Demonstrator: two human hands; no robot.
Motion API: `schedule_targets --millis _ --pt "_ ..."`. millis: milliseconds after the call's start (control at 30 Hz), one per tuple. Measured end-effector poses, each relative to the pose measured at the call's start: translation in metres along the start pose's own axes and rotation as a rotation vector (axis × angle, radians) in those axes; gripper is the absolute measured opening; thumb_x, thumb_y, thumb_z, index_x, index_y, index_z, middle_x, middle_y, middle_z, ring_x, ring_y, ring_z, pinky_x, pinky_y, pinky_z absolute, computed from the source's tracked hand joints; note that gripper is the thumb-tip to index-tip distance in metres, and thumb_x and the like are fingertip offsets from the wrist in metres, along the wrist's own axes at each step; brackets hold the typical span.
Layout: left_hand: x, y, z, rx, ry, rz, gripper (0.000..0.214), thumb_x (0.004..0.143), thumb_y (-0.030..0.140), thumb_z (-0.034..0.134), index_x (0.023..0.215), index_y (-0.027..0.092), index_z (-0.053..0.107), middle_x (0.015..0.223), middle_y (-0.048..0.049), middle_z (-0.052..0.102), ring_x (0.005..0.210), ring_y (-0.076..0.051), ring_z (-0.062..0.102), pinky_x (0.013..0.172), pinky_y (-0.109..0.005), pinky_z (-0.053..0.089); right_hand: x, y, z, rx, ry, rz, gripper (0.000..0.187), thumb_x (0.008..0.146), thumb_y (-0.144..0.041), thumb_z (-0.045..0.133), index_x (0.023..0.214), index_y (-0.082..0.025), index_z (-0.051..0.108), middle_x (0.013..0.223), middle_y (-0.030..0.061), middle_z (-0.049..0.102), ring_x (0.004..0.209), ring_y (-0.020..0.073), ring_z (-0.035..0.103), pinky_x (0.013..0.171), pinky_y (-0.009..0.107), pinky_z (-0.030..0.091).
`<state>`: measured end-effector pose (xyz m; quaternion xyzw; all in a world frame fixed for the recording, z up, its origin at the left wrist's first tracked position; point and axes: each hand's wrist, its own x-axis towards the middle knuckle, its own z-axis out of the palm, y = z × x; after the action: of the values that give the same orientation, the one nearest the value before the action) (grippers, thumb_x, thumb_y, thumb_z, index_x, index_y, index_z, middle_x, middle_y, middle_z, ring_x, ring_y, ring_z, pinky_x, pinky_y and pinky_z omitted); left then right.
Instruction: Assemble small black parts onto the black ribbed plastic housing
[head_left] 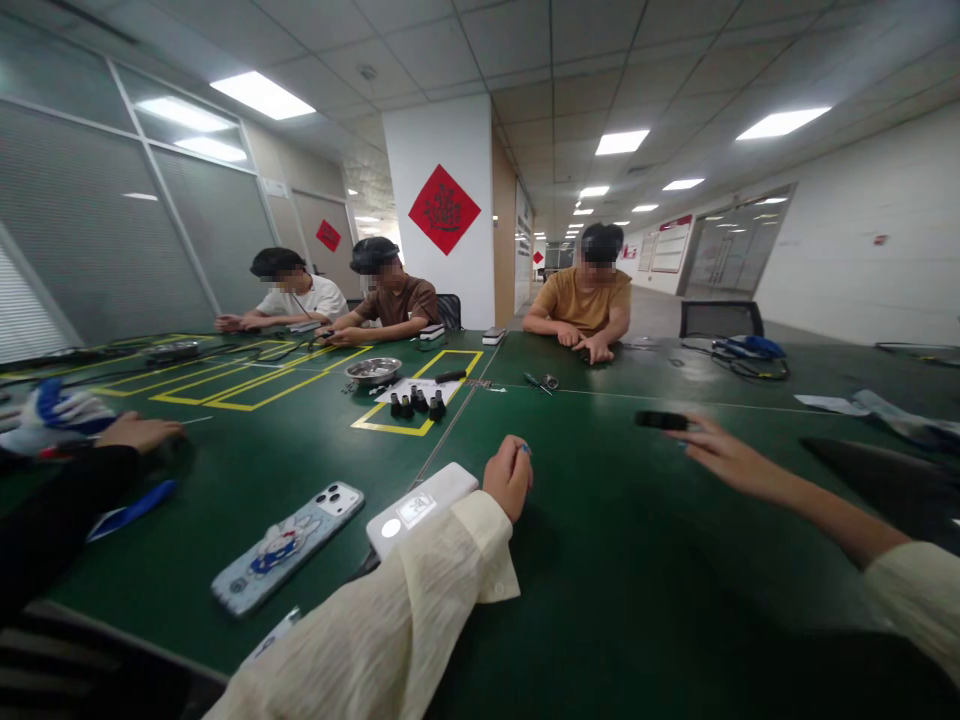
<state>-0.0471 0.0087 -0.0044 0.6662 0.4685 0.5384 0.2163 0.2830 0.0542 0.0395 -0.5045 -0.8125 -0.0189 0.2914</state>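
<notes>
My left hand (pixel 510 476) rests at the middle of the green table (pixel 600 560), its fingers curled closed. A speck of blue shows at the fingertips; what they hold, if anything, I cannot make out. My right hand (pixel 724 455), out to the right above the table, grips a small black oblong object (pixel 661 420) by one end, pointing left. Beside my left wrist lies a white power bank (pixel 442 490), partly covered by my sleeve. A phone in a pale blue cartoon case (pixel 289 545) lies farther left.
Several black cone-shaped parts (pixel 418 405) stand by a paper sheet, with a metal bowl (pixel 373 371) behind. Pliers (pixel 536 384) lie beyond my hands. A co-worker's hand (pixel 141 432) is at left; several people sit across. Cables and a blue bundle (pixel 750 348) lie right.
</notes>
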Motion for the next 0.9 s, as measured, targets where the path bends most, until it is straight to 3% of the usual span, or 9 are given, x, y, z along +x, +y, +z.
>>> schedule_targets --millis 100,200,367,467,567,700,833,900 --pt "0.001 -0.001 0.0 -0.022 0.024 0.008 0.013 0.088 0.028 0.032 0.08 0.021 0.04 0.048 0.009 0.043 0.043 -0.01 0.043 0.05 -0.021 0.035 -0.006 -0.04 0.031 0.259 -0.38 -0.189 0.038 0.086 -0.026 0.041 0.119 -0.018 0.057 0.139 0.0084 0.035 0.123 0.0214 0.04 0.103 0.035 0.032" --pt "0.002 -0.001 0.001 -0.005 0.04 0.021 0.013 0.088 0.026 0.034 0.079 0.021 0.041 0.052 0.0075 0.047 0.049 -0.01 0.049 0.054 -0.022 0.037 -0.011 -0.078 0.049 0.349 -0.539 -0.257 0.042 0.083 -0.025 0.048 0.124 -0.021 0.052 0.144 0.0064 0.026 0.131 0.0234 0.028 0.109 0.042 0.019" --pt "0.004 -0.002 0.0 -0.002 0.074 0.012 0.017 0.088 0.03 0.033 0.079 0.02 0.044 0.054 0.0044 0.047 0.075 -0.016 0.061 0.066 -0.026 0.042 -0.013 -0.12 0.06 0.455 -0.638 -0.397 0.045 0.078 -0.013 0.048 0.122 -0.022 0.055 0.145 0.0033 0.025 0.134 0.0207 0.021 0.111 0.042 0.014" --pt "0.003 0.002 -0.002 0.185 0.072 0.058 0.016 0.085 0.027 0.035 0.079 0.019 0.048 0.063 0.0006 0.054 0.073 -0.017 0.058 0.07 -0.03 0.042 -0.011 -0.134 0.061 0.468 -0.638 -0.414 0.043 0.076 -0.01 0.046 0.113 -0.024 0.061 0.146 -0.0007 0.024 0.133 0.021 0.023 0.111 0.039 0.015" --pt "-0.001 0.013 -0.003 0.429 0.029 0.181 0.009 0.078 0.025 0.046 0.081 0.019 0.051 0.077 -0.0032 0.06 0.088 -0.021 0.054 0.081 -0.038 0.039 -0.011 -0.14 0.058 0.462 -0.593 -0.409 0.039 0.077 -0.012 0.046 0.108 -0.027 0.064 0.148 -0.0054 0.016 0.134 0.0226 0.019 0.11 0.038 0.017" --pt "-0.009 0.022 -0.001 0.6 -0.125 0.271 0.018 0.077 0.03 0.051 0.093 0.02 0.053 0.095 -0.0046 0.062 0.103 -0.023 0.05 0.093 -0.042 0.033 -0.009 -0.109 0.051 0.36 -0.452 -0.291 0.035 0.082 -0.02 0.038 0.105 -0.023 0.065 0.148 0.0014 0.018 0.131 0.0208 0.027 0.106 0.036 0.024" --pt "-0.011 0.019 0.002 0.685 -0.279 0.375 0.029 0.077 0.033 0.052 0.103 0.022 0.052 0.106 -0.0046 0.06 0.113 -0.023 0.046 0.102 -0.045 0.024 -0.004 -0.026 0.038 -0.101 -0.22 -0.027 0.046 0.083 -0.033 0.038 0.126 -0.02 0.051 0.137 0.0109 0.038 0.122 0.016 0.041 0.095 0.026 0.035" --pt "-0.01 0.017 0.002 0.698 -0.335 0.426 0.031 0.076 0.031 0.052 0.106 0.023 0.051 0.108 -0.0047 0.06 0.113 -0.023 0.046 0.103 -0.043 0.025 -0.006 0.02 0.023 -0.216 -0.132 0.098 0.06 0.078 -0.03 0.044 0.132 -0.005 0.041 0.128 0.0222 0.047 0.116 0.0212 0.047 0.091 0.029 0.037"
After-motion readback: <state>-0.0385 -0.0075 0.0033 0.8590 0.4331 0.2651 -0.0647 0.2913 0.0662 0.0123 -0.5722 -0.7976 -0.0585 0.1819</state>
